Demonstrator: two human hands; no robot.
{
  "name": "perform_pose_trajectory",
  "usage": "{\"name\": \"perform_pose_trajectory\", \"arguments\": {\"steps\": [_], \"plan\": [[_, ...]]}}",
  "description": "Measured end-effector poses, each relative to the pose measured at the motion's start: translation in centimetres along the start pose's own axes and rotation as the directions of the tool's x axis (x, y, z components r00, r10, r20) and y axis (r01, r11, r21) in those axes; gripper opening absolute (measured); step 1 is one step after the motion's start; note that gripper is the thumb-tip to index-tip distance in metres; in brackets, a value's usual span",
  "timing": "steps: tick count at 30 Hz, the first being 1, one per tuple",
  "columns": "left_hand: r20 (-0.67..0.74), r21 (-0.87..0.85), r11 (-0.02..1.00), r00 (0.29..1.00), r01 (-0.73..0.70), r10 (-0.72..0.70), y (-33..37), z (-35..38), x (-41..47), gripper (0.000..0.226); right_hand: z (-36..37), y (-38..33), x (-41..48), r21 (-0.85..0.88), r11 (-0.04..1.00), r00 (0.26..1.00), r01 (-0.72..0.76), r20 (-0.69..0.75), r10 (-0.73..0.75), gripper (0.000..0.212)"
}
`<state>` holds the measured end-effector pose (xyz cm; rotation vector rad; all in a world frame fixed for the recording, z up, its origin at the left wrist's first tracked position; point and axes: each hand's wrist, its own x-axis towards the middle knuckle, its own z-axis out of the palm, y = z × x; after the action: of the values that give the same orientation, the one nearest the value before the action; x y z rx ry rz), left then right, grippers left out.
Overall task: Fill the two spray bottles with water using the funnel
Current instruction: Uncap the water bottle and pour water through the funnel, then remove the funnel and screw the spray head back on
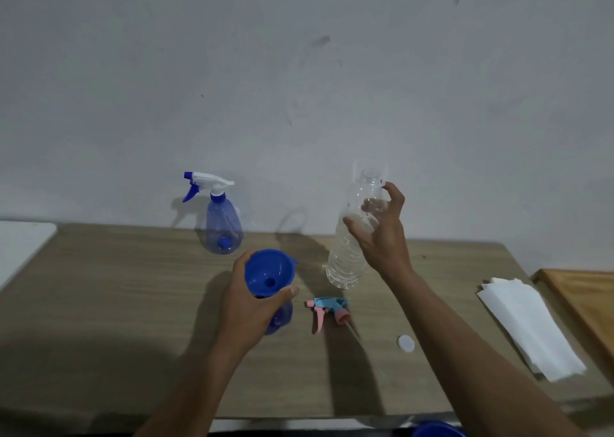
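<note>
Spray bottle (pixel 280 317), blue, head off, gripped near the neck by left hand (pixel 252 303); fingers and thumb curled round it just below the blue funnel (pixel 269 272) seated in its mouth. Right hand (pixel 382 237) wrapped round upper part of clear water bottle (pixel 344 263), uncapped, upright, held just right of the funnel; fingers curled, forefinger up near the open mouth. Water visible in its lower part; exact level not readable. Step in hand, by the look: first fill, pour not yet begun. Next move likely calls for tipping the water bottle leftward, mouth over the funnel bowl, slowly enough not to overrun the narrow spout; left hand to steady bottle and funnel together. Pink-and-blue trigger head (pixel 329 308) lying on table (pixel 99 303) between the two hands; white cap (pixel 406 343) beside right forearm, nearer the body. Second spray bottle (pixel 224 227), trigger on, standing beyond left hand by the wall, untouched; contents not readable.
</note>
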<state>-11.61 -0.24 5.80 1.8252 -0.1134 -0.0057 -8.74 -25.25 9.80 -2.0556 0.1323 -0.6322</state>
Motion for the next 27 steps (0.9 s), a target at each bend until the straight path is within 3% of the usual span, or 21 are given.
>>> {"name": "perform_pose_trajectory", "arguments": {"steps": [9,15,17,20,24,27], "plan": [[0.021,-0.008,1.0,1.0,0.008,-0.008,-0.1,-0.1,0.2,0.075,-0.2,-0.2,-0.7,-0.014,0.995,0.995,-0.1,-0.017,0.1,0.092],[0.039,-0.025,1.0,0.999,0.019,-0.018,0.2,-0.1,0.3,0.079,-1.0,-1.1,-2.0,-0.069,0.981,0.981,-0.183,0.046,0.186,0.121],[0.056,-0.036,0.999,0.998,0.024,-0.022,0.1,-0.1,0.4,0.094,-1.1,-1.6,-3.1,-0.096,0.976,0.98,-0.195,0.022,0.198,0.126],[0.089,-0.07,0.995,0.994,0.075,-0.069,-0.3,-0.2,0.4,0.124,-0.6,-2.5,-5.6,-0.101,0.962,0.966,-0.254,-0.086,0.246,0.117],[0.078,-0.066,0.992,0.992,0.107,-0.102,-1.8,-0.5,0.3,0.146,1.1,-5.1,-9.2,-0.098,0.968,0.955,-0.229,-0.216,0.204,0.085],[0.06,-0.036,0.993,0.992,0.115,-0.113,-3.6,-0.5,0.2,0.128,2.8,-7.4,-10.7,-0.178,0.974,0.98,-0.138,-0.165,0.109,0.07]]}}
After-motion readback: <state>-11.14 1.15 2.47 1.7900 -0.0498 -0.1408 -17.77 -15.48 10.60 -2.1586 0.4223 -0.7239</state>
